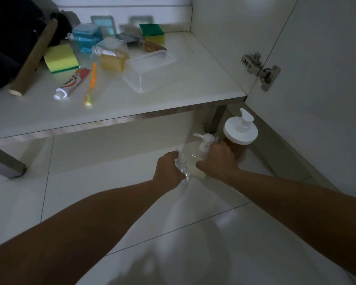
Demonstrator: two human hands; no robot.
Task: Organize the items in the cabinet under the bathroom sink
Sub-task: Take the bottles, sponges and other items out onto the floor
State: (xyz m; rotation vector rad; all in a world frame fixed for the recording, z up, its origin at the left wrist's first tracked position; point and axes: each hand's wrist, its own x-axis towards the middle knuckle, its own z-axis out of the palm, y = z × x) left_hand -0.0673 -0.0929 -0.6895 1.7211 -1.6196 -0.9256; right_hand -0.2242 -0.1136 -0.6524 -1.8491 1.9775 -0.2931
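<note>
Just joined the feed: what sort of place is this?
Most likely a bathroom cabinet: a white shelf holds toothpaste, a toothbrush and sponges, with pump bottles on the tiled floor below.

On the cabinet shelf [173, 95], a long cardboard tube [34, 58] lies diagonally at the left. Just right of it sits a yellow-and-green sponge [60, 58], with a red-and-white toothpaste tube [71, 84] in front of it and an orange toothbrush [90, 85] beside that tube. Behind these lie a blue-liquid bottle [85, 39] and, before it, an amber-liquid bottle [112, 54] (both on their sides). A clear plastic container [147, 70] lies right of them; a second yellow-and-green sponge [152, 32] sits at the rear. Below the shelf, on the tiled floor [90, 192], a white-lidded pump jar [240, 130] stands at the right.
</note>
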